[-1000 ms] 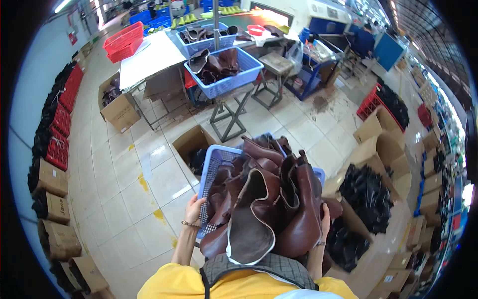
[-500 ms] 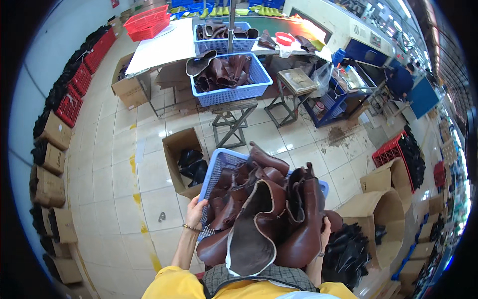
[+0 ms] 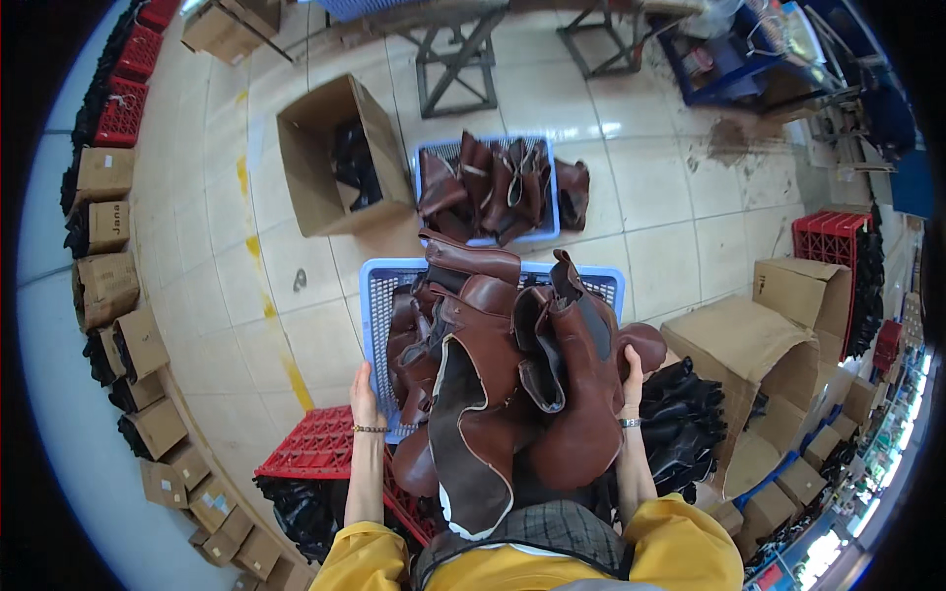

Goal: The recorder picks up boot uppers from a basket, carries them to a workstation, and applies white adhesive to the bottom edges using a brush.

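Nearly parallel forearms reach forward. The left hand, fingers upright and barely curled, holds the left edge of a blue basket. The right hand, slightly bent, meets brown boots heaped past the near edge; its grip is hidden. Beyond the far edge sits another basket.

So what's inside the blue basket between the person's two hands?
Brown boot uppers fill the blue basket and pile above its rim, the nearest one showing its dark inside. The basket's floor and whatever lies deeper under the heap are covered.
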`<act>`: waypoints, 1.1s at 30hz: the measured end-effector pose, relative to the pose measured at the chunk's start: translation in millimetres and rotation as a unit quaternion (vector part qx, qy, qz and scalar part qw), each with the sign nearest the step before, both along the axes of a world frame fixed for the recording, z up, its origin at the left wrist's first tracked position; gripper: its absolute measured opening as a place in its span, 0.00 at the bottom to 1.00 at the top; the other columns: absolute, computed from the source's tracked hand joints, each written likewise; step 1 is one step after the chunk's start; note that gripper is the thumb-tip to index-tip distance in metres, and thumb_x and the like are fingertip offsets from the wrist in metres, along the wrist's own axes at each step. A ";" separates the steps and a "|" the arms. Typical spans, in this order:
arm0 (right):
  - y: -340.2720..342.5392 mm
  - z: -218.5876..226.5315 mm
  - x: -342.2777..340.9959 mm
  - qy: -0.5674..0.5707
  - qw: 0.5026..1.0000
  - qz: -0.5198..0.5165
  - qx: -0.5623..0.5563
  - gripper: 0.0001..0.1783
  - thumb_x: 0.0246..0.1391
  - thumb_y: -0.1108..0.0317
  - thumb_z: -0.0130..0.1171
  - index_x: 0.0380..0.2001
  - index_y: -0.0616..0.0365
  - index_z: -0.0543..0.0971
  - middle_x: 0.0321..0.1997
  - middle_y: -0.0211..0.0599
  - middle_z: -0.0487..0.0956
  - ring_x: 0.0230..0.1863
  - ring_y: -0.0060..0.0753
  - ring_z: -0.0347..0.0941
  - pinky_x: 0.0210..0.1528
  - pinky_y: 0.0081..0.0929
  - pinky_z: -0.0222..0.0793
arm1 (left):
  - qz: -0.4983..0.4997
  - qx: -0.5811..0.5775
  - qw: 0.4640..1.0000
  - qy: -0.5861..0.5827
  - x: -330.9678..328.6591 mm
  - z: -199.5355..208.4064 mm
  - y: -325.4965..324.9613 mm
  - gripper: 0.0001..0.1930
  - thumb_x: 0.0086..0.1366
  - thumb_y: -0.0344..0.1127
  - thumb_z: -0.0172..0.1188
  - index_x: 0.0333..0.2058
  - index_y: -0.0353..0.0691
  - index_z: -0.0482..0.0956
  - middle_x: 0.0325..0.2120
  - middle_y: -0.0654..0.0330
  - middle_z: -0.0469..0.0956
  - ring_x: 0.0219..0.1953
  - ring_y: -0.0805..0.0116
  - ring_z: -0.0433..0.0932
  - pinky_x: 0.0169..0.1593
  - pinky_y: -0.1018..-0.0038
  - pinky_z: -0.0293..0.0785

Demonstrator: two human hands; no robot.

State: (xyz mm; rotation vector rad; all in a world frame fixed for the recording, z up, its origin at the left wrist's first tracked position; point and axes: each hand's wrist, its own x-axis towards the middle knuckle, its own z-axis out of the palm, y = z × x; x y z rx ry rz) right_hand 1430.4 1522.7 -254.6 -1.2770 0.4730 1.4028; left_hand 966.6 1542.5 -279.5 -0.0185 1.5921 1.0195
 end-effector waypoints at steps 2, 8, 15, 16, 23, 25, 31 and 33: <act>-9.9 -45.4 -5.1 0.040 0.999 -0.013 -0.020 0.23 0.57 0.52 0.65 0.49 0.56 0.80 0.49 0.33 0.82 0.49 0.36 0.77 0.56 0.36 0.73 | 0.034 -0.044 0.998 0.016 -7.4 -48.8 -16.1 0.16 0.75 0.44 0.54 0.48 0.37 0.80 0.38 0.63 0.83 0.33 0.73 0.80 0.37 0.74 0.77; -22.0 -214.8 -9.4 -0.094 0.990 0.050 -0.097 0.22 0.57 0.55 0.66 0.49 0.58 0.80 0.48 0.30 0.82 0.47 0.29 0.77 0.52 0.30 0.74 | 0.070 -0.139 0.987 0.036 -30.1 -220.1 -52.0 0.17 0.75 0.45 0.53 0.45 0.35 0.81 0.36 0.61 0.84 0.32 0.70 0.82 0.35 0.70 0.78; 30.9 -385.3 -15.9 -0.086 0.990 0.102 -0.054 0.26 0.60 0.51 0.62 0.53 0.60 0.78 0.52 0.41 0.81 0.52 0.36 0.78 0.60 0.33 0.73 | 0.127 -0.114 0.983 -0.067 -21.5 -389.6 -51.2 0.19 0.74 0.48 0.52 0.44 0.37 0.82 0.32 0.60 0.85 0.29 0.65 0.84 0.34 0.69 0.82; 42.6 -406.7 -10.1 -0.027 0.994 0.090 -0.057 0.26 0.53 0.58 0.70 0.52 0.60 0.78 0.49 0.35 0.81 0.47 0.32 0.79 0.52 0.34 0.77 | 0.130 -0.120 0.982 -0.061 -19.1 -410.5 -48.6 0.20 0.74 0.49 0.51 0.44 0.38 0.82 0.32 0.59 0.85 0.29 0.64 0.84 0.34 0.69 0.82; 60.1 -516.4 7.3 -0.073 0.993 0.093 0.029 0.28 0.56 0.58 0.70 0.56 0.59 0.75 0.51 0.34 0.80 0.48 0.32 0.78 0.53 0.34 0.76 | 0.103 -0.075 0.986 -0.108 -24.8 -499.4 -5.6 0.21 0.73 0.50 0.52 0.45 0.38 0.82 0.35 0.58 0.86 0.33 0.62 0.85 0.39 0.67 0.83; 58.9 -525.7 10.8 -0.063 0.993 0.098 0.018 0.30 0.58 0.55 0.67 0.58 0.58 0.73 0.53 0.33 0.79 0.50 0.32 0.76 0.54 0.34 0.75 | 0.067 -0.066 0.990 -0.105 -29.2 -507.1 8.1 0.21 0.73 0.51 0.52 0.46 0.37 0.81 0.36 0.58 0.85 0.34 0.62 0.85 0.40 0.67 0.82; 75.7 -468.2 95.4 -0.150 0.912 0.375 -0.072 0.44 0.57 0.30 0.57 0.69 0.43 0.65 0.65 0.32 0.72 0.65 0.34 0.66 0.60 0.46 0.65 | -0.165 -0.223 0.943 0.181 -47.2 -466.2 58.6 0.32 0.69 0.62 0.55 0.64 0.51 0.70 0.54 0.58 0.76 0.49 0.66 0.73 0.48 0.63 0.72; 94.3 -444.7 135.1 -0.247 0.906 0.338 -0.067 0.54 0.54 0.28 0.59 0.75 0.41 0.54 0.70 0.39 0.67 0.68 0.44 0.64 0.61 0.48 0.65 | -0.162 -0.220 0.936 0.223 -45.5 -425.5 84.4 0.35 0.67 0.65 0.56 0.66 0.53 0.67 0.58 0.58 0.73 0.54 0.64 0.72 0.54 0.59 0.70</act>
